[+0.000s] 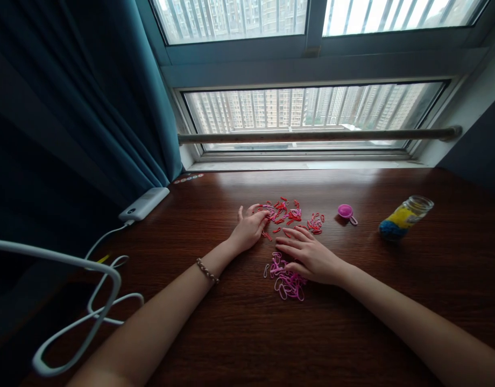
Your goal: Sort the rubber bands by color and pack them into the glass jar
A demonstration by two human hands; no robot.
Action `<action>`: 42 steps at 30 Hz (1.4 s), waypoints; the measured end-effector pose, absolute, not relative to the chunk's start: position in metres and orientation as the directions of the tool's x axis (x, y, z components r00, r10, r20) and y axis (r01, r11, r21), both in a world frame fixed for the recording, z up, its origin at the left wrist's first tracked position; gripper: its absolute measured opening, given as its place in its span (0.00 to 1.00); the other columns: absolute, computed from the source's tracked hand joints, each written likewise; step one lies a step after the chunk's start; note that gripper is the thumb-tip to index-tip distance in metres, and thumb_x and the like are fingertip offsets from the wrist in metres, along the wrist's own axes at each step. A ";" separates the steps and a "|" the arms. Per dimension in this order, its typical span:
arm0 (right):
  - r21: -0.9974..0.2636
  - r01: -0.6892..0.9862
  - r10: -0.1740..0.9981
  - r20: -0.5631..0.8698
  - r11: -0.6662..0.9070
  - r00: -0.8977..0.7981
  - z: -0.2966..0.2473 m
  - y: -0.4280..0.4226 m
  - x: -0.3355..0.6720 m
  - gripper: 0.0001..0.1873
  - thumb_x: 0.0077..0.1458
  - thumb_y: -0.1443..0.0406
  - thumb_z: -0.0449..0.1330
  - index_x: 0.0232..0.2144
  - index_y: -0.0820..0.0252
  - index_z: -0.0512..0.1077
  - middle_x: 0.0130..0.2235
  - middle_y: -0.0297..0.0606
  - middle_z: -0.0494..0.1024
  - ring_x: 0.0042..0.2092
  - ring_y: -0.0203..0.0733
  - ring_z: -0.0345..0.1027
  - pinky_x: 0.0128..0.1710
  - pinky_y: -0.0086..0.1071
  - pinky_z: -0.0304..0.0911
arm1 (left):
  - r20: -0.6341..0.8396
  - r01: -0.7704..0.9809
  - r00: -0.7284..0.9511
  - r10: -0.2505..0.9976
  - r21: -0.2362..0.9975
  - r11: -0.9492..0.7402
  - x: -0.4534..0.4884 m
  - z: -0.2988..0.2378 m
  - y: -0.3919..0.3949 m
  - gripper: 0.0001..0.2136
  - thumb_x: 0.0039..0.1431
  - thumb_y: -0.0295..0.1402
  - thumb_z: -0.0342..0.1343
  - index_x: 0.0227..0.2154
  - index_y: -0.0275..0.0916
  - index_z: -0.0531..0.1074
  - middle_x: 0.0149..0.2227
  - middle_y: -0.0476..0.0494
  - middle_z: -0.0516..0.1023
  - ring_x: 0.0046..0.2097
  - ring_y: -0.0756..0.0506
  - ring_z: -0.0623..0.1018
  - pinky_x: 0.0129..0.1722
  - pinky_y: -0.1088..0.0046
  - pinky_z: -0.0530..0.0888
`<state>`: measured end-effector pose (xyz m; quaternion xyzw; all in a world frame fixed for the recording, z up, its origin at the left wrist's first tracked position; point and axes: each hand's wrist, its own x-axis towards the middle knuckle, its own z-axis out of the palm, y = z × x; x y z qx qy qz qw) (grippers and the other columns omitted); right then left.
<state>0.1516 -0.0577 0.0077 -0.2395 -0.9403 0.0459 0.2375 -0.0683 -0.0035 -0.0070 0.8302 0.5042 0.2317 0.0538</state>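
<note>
Small red and pink loops (280, 210), like rubber bands, lie scattered in the middle of the dark wooden table. My left hand (250, 226) rests at the left edge of this scatter, fingers apart, fingertips touching the loops there. Closer to me is a heap of pinkish-purple loops (288, 282), one pale loop at its left. My right hand (310, 255) lies low with fingers stretched out, between the two groups; its thumb side partly covers the purple heap. A smaller cluster of red and pink loops (315, 223) sits just beyond the right hand. Neither hand visibly grips anything.
To the right are a small pink scoop (346, 212) and a clear jar (404, 217) with blue and yellow in it. A white power strip (145, 204) with a cable (110, 301) lies left, beside a blue curtain (150, 107). A window with a rail (312, 137) is behind the table.
</note>
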 end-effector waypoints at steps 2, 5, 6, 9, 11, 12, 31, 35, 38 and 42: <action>-0.234 0.390 0.455 0.441 0.890 -0.773 0.007 -0.058 0.154 0.16 0.55 0.58 0.53 0.43 0.58 0.70 0.44 0.42 0.74 0.53 0.47 0.59 0.54 0.47 0.51 | 0.345 0.808 0.369 0.863 0.339 -0.481 -0.069 -0.007 -0.003 0.13 0.62 0.33 0.38 0.44 0.45 0.65 0.47 0.46 0.71 0.58 0.44 0.58 0.57 0.47 0.41; -0.303 0.335 0.449 0.522 0.892 -0.725 0.007 -0.062 0.157 0.11 0.57 0.63 0.50 0.36 0.59 0.71 0.34 0.40 0.76 0.41 0.41 0.66 0.45 0.39 0.59 | 0.352 0.803 0.353 0.867 0.362 -0.473 -0.069 -0.007 -0.002 0.13 0.62 0.32 0.38 0.44 0.44 0.65 0.46 0.46 0.72 0.56 0.44 0.60 0.57 0.48 0.43; -0.326 0.332 0.464 0.559 0.885 -0.687 0.007 -0.063 0.157 0.11 0.57 0.64 0.49 0.35 0.59 0.71 0.32 0.39 0.75 0.39 0.41 0.66 0.43 0.38 0.60 | 0.355 0.803 0.348 0.868 0.365 -0.471 -0.070 -0.008 -0.001 0.13 0.61 0.31 0.38 0.44 0.44 0.65 0.46 0.46 0.72 0.55 0.44 0.61 0.56 0.48 0.44; -0.413 0.389 0.564 0.660 0.824 -0.496 0.005 -0.062 0.159 0.12 0.58 0.67 0.47 0.32 0.60 0.71 0.30 0.39 0.75 0.36 0.41 0.66 0.40 0.37 0.61 | 0.370 0.807 0.340 0.864 0.357 -0.471 -0.071 -0.010 0.000 0.13 0.61 0.30 0.40 0.46 0.45 0.65 0.45 0.46 0.73 0.53 0.44 0.62 0.56 0.50 0.45; -0.488 0.454 0.649 0.685 0.746 -0.330 0.004 -0.058 0.162 0.13 0.58 0.67 0.47 0.31 0.60 0.71 0.30 0.39 0.75 0.36 0.41 0.66 0.41 0.37 0.60 | 0.376 0.804 0.358 0.855 0.341 -0.487 -0.072 -0.010 0.000 0.14 0.60 0.29 0.41 0.46 0.46 0.65 0.44 0.48 0.73 0.53 0.44 0.62 0.56 0.50 0.45; -0.524 0.489 0.686 0.686 0.698 -0.244 0.003 -0.054 0.164 0.14 0.58 0.67 0.46 0.31 0.60 0.71 0.30 0.38 0.75 0.37 0.41 0.66 0.41 0.37 0.60 | 0.378 0.802 0.370 0.849 0.332 -0.497 -0.072 -0.010 0.000 0.14 0.60 0.28 0.42 0.46 0.47 0.66 0.44 0.48 0.74 0.52 0.44 0.62 0.56 0.50 0.45; -0.551 0.783 0.890 0.455 0.288 -0.007 -0.025 -0.009 0.193 0.12 0.49 0.71 0.52 0.35 0.63 0.72 0.34 0.42 0.76 0.38 0.44 0.67 0.41 0.37 0.61 | 0.482 0.812 0.288 0.827 0.335 -0.478 -0.074 -0.005 0.000 0.05 0.53 0.30 0.52 0.29 0.42 0.73 0.36 0.48 0.76 0.45 0.44 0.69 0.53 0.57 0.53; -0.542 0.785 0.893 0.449 0.299 -0.030 -0.025 -0.008 0.194 0.11 0.49 0.71 0.52 0.35 0.62 0.72 0.34 0.41 0.75 0.37 0.43 0.67 0.41 0.37 0.61 | 0.529 0.809 0.209 0.823 0.380 -0.449 -0.076 -0.005 0.002 0.05 0.52 0.28 0.53 0.31 0.41 0.73 0.36 0.47 0.77 0.44 0.44 0.71 0.52 0.59 0.57; -0.541 0.783 0.890 0.454 0.307 -0.035 -0.026 -0.007 0.194 0.11 0.49 0.71 0.52 0.35 0.62 0.72 0.34 0.41 0.75 0.37 0.43 0.66 0.41 0.37 0.61 | 0.566 0.785 0.163 0.808 0.422 -0.454 -0.078 -0.008 0.005 0.05 0.53 0.28 0.53 0.32 0.40 0.73 0.36 0.46 0.77 0.42 0.44 0.73 0.50 0.61 0.62; -0.576 0.741 0.874 0.485 0.346 -0.031 -0.024 -0.009 0.193 0.11 0.50 0.71 0.52 0.34 0.61 0.73 0.34 0.41 0.74 0.37 0.42 0.67 0.39 0.35 0.62 | 0.589 0.708 0.152 0.793 0.495 -0.504 -0.080 -0.012 0.008 0.07 0.55 0.29 0.51 0.34 0.39 0.72 0.36 0.44 0.77 0.40 0.45 0.74 0.44 0.66 0.69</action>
